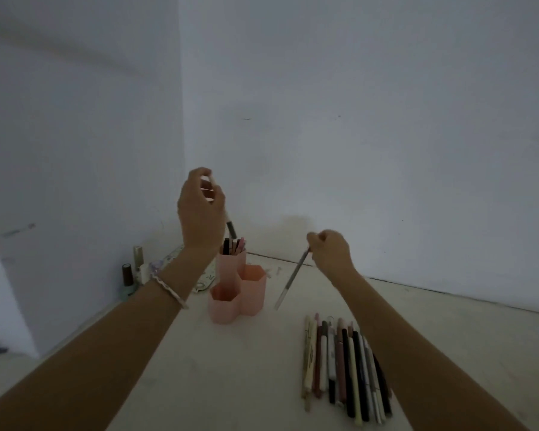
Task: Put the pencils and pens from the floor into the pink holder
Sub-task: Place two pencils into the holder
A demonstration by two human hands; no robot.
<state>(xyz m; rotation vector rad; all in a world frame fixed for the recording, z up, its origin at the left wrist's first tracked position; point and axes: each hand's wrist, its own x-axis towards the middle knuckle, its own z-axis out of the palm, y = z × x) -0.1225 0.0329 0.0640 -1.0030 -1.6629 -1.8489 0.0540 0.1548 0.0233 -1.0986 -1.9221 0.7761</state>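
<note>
1. While the left hand pinches a slim pale pen with a dark tip above the tallest cell of the pink plastic hexagonal holder, the point should go straight down into a gap among the pens already standing there, and the grip should let go only once the tip is inside the rim.
2. Closed around the top of a thin grey pencil, the right hand lets it hang tilted over the pale floor, just right of the holder; I judge it goes in next, perhaps into an empty cell.
3. Counts: one holder with three cells, two apparently empty; two items in hand; roughly five standing in the tall cell; about fifteen in the row of pens and pencils on the floor, overlapping, so not exact.
</note>
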